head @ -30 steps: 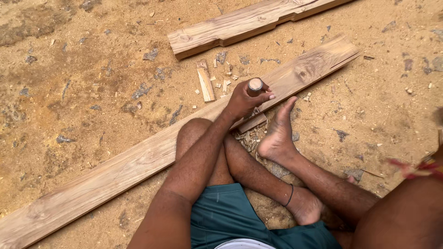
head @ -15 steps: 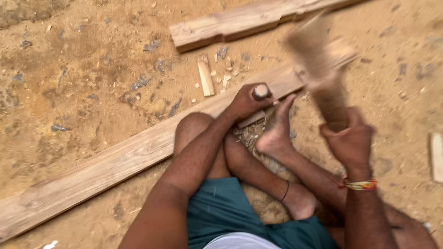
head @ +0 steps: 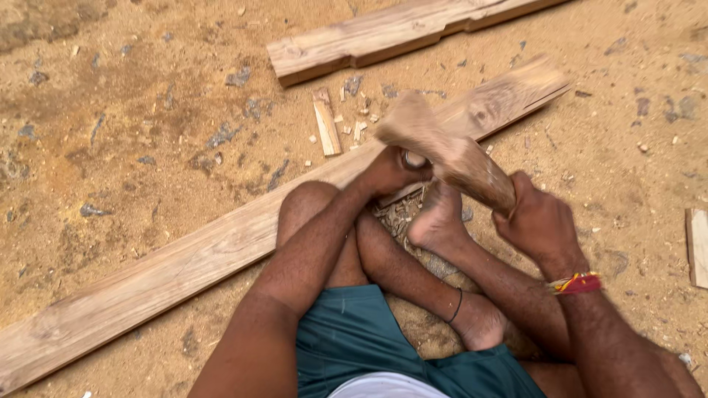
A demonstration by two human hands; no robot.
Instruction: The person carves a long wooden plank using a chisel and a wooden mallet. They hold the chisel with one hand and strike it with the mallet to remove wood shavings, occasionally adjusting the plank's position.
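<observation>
Sandy ground, chips scattered. Left hand clenched round chisel, upright on long plank. Right hand grips wooden mallet, blurred, head just at chisel top. Judgement: strike square on chisel end, keep left fingers below it, hold plank steady. Foot beside cut, close to blade: risk. Second plank beyond, offcut near, clear of swing.

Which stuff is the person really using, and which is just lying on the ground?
In use:
- left hand gripping a chisel
- right hand swinging a wooden mallet
- long plank, pinned by a foot

Just lying about:
- second plank
- small wood offcut
- wood chips
- board piece at the right edge
</observation>
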